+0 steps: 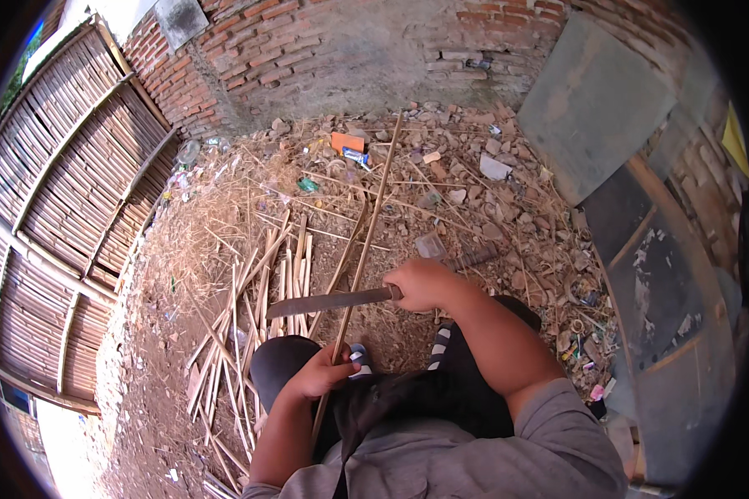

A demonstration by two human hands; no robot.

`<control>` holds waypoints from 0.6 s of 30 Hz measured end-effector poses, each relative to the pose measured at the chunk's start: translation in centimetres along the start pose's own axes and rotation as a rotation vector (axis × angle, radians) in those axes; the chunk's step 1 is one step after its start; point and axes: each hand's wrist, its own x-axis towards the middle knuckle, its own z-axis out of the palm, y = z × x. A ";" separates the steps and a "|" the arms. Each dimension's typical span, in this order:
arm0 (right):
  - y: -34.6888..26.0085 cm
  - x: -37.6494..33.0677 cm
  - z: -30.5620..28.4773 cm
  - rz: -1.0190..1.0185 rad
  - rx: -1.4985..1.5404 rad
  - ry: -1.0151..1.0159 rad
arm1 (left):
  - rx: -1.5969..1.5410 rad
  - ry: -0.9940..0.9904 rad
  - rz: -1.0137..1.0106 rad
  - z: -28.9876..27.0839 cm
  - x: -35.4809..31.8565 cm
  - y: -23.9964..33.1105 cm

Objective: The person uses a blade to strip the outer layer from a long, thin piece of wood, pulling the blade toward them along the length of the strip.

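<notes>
My left hand [320, 374] grips a long thin bamboo strip [373, 218] near its lower end, just above my knee. The strip runs up and away over the ground toward the brick wall. My right hand [424, 283] is closed on the handle of a long knife [329, 303]. Its blade points left and lies across the bamboo strip, touching it a little above my left hand. My knees in dark trousers and striped sandals show below the hands.
A pile of split bamboo strips [258, 316] lies on the dirt to the left. A woven bamboo fence panel [66, 208] stands at far left. Rubble and litter [474, 183] cover the ground before the brick wall [324, 50]. Dark boards [657, 283] lean at right.
</notes>
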 end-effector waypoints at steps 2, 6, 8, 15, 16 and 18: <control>-1.0 0.1 0.8 -0.092 -0.059 -0.064 | 0.030 0.014 0.006 0.1 -0.1 0.3; -0.4 0.8 0.8 -0.144 0.013 -0.068 | 0.011 -0.012 0.012 -0.3 -0.4 -0.1; 1.3 1.2 -0.1 -0.046 0.091 -0.074 | 0.016 -0.011 0.013 -0.4 -0.2 -0.3; 2.3 0.0 -2.2 0.203 0.072 0.068 | 0.080 0.006 0.040 0.2 0.1 0.0; 1.6 -0.2 -2.0 0.167 0.027 0.000 | 0.074 0.009 0.033 -0.1 0.2 -0.2; 0.3 -0.3 -1.2 0.092 -0.013 -0.053 | 0.084 0.006 0.032 -0.2 0.5 -0.5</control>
